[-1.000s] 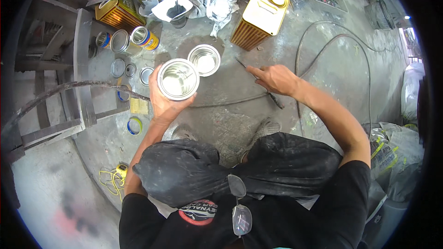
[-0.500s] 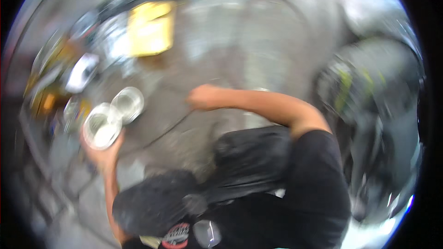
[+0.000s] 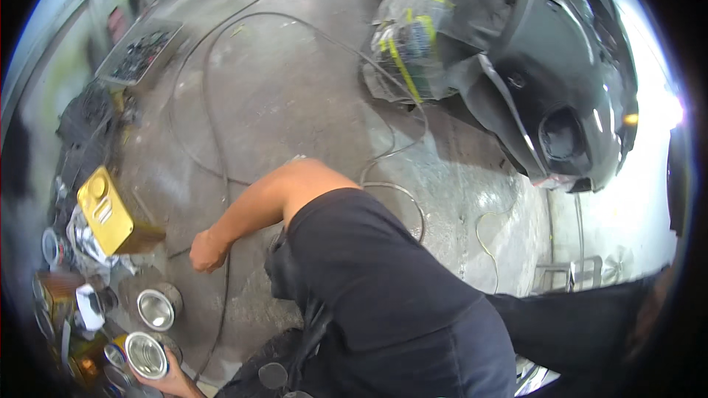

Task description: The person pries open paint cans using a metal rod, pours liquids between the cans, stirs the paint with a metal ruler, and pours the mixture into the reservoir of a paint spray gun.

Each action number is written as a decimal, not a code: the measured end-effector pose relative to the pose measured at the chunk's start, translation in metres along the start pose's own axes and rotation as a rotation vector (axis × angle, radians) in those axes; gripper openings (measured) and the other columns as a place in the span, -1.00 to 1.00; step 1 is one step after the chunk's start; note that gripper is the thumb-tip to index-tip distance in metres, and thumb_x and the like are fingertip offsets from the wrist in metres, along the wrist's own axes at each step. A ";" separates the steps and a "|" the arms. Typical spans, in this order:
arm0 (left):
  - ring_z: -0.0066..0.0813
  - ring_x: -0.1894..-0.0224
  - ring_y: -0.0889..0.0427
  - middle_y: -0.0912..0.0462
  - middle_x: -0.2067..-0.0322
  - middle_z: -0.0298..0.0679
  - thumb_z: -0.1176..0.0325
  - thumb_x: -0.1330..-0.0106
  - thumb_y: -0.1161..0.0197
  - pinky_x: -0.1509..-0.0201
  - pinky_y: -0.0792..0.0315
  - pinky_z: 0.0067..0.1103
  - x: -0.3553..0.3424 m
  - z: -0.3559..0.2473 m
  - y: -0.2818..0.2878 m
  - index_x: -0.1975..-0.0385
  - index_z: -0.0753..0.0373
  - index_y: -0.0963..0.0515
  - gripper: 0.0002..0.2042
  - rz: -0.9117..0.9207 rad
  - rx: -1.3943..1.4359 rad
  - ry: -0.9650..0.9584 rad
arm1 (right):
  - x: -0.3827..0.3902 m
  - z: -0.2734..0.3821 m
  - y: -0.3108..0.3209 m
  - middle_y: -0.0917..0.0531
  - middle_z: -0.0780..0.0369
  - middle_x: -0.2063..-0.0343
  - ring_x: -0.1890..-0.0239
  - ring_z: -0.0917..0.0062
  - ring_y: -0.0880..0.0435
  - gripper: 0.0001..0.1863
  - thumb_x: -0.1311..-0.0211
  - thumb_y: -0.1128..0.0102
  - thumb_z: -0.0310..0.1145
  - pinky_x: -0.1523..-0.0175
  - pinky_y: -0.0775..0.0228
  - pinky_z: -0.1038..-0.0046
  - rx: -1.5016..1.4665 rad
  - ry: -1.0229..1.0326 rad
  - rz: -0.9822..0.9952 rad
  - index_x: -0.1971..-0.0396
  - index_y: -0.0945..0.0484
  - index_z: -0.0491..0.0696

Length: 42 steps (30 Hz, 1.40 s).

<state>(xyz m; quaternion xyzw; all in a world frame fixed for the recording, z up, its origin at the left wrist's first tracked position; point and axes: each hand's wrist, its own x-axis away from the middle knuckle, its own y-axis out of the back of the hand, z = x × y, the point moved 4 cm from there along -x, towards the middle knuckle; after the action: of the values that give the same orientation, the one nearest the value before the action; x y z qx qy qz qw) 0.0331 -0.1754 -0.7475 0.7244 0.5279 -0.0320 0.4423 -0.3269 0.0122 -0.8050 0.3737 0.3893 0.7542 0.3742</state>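
Low at the left, my left hand [image 3: 173, 379] is wrapped round the side of a round metal can [image 3: 146, 355] whose open top faces up. The inside looks silvery; its contents are hard to make out. Just beyond it a second open metal can [image 3: 156, 309] stands on the floor. My right hand [image 3: 209, 252] is closed in a fist above the floor, to the right of a yellow rectangular can [image 3: 108, 210]. A short dark line shows beside that fist, but I cannot tell whether it is held. What the fingers hold, if anything, is hidden.
A long hose [image 3: 223, 133] loops across the concrete floor [image 3: 295, 96]. Several cans and tubs [image 3: 57, 247] crowd the left side, below a plastic bin [image 3: 141, 55] of small dark pieces. A dark car body [image 3: 568, 74] with plastic-wrapped parts stands at the upper right.
My view has swung to the right, bringing the car body further in. The yellow can and both hands now appear further left and lower. My left hand still holds the metal can.
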 end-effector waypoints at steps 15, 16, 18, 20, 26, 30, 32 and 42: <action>0.03 -0.26 -0.44 -0.47 -0.16 0.03 0.21 0.21 -0.69 -0.41 -0.30 -0.20 -0.059 -0.105 -0.009 -0.30 0.39 -0.32 -0.01 0.270 -0.150 0.094 | 0.046 -0.004 0.025 -0.73 -0.01 0.44 0.31 -0.01 -0.75 -0.74 -0.40 -0.20 -0.22 0.18 -0.60 0.03 -0.087 -0.085 -0.006 0.28 -0.60 -0.15; 0.06 -0.27 -0.43 -0.47 -0.16 0.04 0.22 0.21 -0.69 -0.40 -0.30 -0.19 -0.060 -0.107 -0.011 -0.31 0.39 -0.32 -0.01 0.292 -0.173 0.042 | 0.044 -0.005 0.025 -0.72 -0.01 0.45 0.32 0.00 -0.75 -0.74 -0.40 -0.20 -0.23 0.19 -0.61 0.04 -0.069 -0.080 -0.008 0.28 -0.60 -0.15; 0.08 -0.29 -0.41 -0.47 -0.16 0.05 0.25 0.24 -0.68 -0.40 -0.30 -0.17 -0.062 -0.106 -0.013 -0.30 0.40 -0.32 -0.01 0.315 -0.180 0.052 | 0.044 -0.006 0.023 -0.72 0.00 0.46 0.34 0.01 -0.75 -0.74 -0.40 -0.20 -0.23 0.20 -0.61 0.05 -0.056 -0.082 -0.011 0.29 -0.60 -0.16; 0.09 -0.30 -0.40 -0.48 -0.16 0.06 0.27 0.25 -0.67 -0.40 -0.29 -0.15 -0.062 -0.102 -0.017 -0.30 0.41 -0.31 0.00 0.356 -0.244 -0.025 | 0.045 -0.008 0.021 -0.72 0.01 0.46 0.35 0.02 -0.75 -0.74 -0.40 -0.20 -0.23 0.21 -0.62 0.07 -0.028 -0.091 -0.024 0.29 -0.60 -0.15; 0.13 -0.30 -0.38 -0.43 -0.20 0.07 0.30 0.28 -0.66 -0.41 -0.27 -0.13 -0.066 -0.100 -0.019 -0.35 0.34 -0.29 0.03 0.421 -0.355 -0.001 | 0.042 -0.007 0.031 -0.72 0.00 0.44 0.32 0.03 -0.75 -0.74 -0.40 -0.21 -0.23 0.19 -0.62 0.09 -0.046 -0.085 -0.033 0.29 -0.60 -0.15; 0.08 -0.27 -0.43 -0.50 -0.15 0.03 0.31 0.27 -0.65 -0.38 -0.31 -0.16 -0.071 -0.107 -0.021 -0.32 0.35 -0.33 -0.01 0.426 -0.428 -0.009 | 0.044 -0.010 0.030 -0.72 -0.01 0.42 0.31 0.02 -0.75 -0.74 -0.40 -0.22 -0.23 0.18 -0.62 0.09 -0.073 -0.095 -0.028 0.29 -0.60 -0.16; 0.13 -0.31 -0.36 -0.38 -0.24 0.09 0.33 0.27 -0.65 -0.40 -0.28 -0.13 -0.070 -0.103 -0.020 -0.35 0.31 -0.29 0.02 0.464 -0.410 0.009 | 0.043 -0.009 0.032 -0.72 -0.01 0.41 0.31 0.01 -0.75 -0.74 -0.39 -0.22 -0.23 0.17 -0.62 0.08 -0.063 -0.092 -0.019 0.28 -0.60 -0.17; 0.02 -0.29 -0.42 -0.44 -0.19 0.02 0.24 0.24 -0.70 -0.41 -0.30 -0.21 -0.062 -0.098 -0.019 -0.34 0.36 -0.29 0.03 0.333 -0.186 0.043 | 0.046 -0.010 0.035 -0.72 -0.03 0.40 0.30 0.01 -0.75 -0.73 -0.42 -0.20 -0.22 0.16 -0.62 0.08 -0.072 -0.102 -0.046 0.26 -0.60 -0.16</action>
<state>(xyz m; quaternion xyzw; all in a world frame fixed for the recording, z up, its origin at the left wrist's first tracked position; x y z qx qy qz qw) -0.0505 -0.1541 -0.6677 0.7581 0.4106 0.1060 0.4954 -0.3656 0.0337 -0.7661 0.3888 0.3507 0.7389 0.4242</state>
